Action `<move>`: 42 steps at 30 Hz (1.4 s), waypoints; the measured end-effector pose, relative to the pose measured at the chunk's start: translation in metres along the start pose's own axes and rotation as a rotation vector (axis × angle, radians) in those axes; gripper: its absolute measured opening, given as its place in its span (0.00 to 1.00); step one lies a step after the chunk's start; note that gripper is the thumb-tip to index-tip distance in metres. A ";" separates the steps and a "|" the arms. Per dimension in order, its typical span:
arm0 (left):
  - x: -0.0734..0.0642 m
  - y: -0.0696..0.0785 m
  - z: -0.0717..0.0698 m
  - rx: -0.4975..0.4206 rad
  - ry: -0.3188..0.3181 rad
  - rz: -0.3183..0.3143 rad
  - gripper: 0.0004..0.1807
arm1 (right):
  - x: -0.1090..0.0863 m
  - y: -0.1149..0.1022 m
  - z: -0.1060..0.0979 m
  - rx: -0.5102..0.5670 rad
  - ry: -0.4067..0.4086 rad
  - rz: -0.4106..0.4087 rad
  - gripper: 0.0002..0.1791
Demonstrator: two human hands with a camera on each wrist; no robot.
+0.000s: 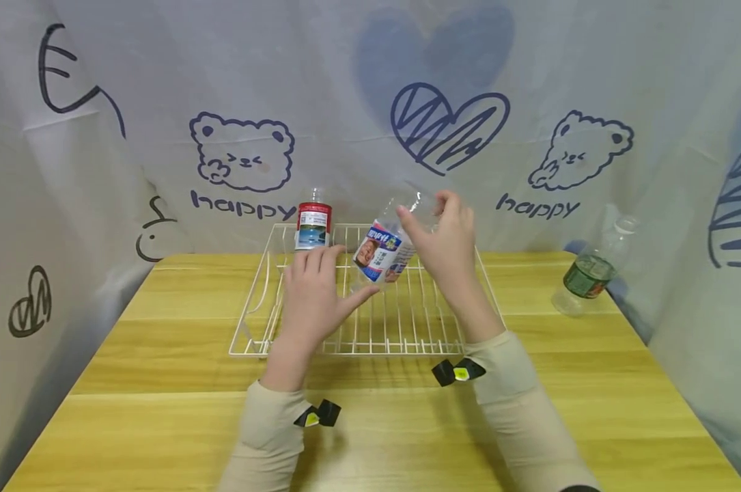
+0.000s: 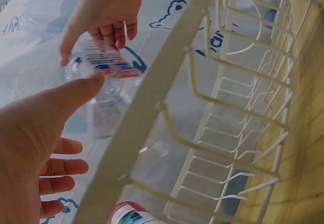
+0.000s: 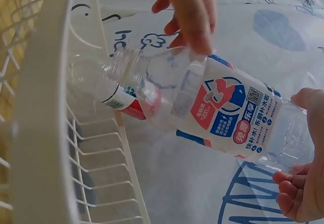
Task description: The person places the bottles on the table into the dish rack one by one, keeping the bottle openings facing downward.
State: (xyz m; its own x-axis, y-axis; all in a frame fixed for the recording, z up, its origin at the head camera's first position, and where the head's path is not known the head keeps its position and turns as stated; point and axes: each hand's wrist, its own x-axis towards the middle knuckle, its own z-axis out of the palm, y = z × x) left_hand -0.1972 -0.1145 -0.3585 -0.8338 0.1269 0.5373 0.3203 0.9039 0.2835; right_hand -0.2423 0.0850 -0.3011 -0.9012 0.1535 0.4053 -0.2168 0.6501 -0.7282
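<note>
The bottle label [image 3: 233, 110] is blue, white — and red.

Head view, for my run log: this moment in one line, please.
right hand: grips tilted clear plastic bottle with blue-white label | left hand: beside it | beneath: white wire rack

lit softly, evenly, apparently from overhead in head view | shades table [image 1: 597, 410] faintly beneath sleeves [image 1: 266, 437] | glints off bottle [image 1: 384, 251] | dimmer and greyer in both wrist views | blurred at bottle in left wrist view | soft at near bar of rack [image 3: 44, 107] and left hand [image 3: 190, 6] in right wrist view | crisper at label [image 3: 233, 107] there
</note>
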 end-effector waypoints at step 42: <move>-0.054 -0.093 -0.037 0.033 -0.485 -0.137 0.50 | 0.057 -0.018 0.036 -0.515 -0.215 -0.198 0.46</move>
State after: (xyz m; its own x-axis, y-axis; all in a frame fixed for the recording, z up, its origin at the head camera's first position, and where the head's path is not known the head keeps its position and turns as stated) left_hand -0.1654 -0.2203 -0.3840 -0.9827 0.1742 0.0633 0.1852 0.9370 0.2961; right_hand -0.3032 0.0556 -0.2847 -0.9297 -0.1269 0.3458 -0.2271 0.9366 -0.2667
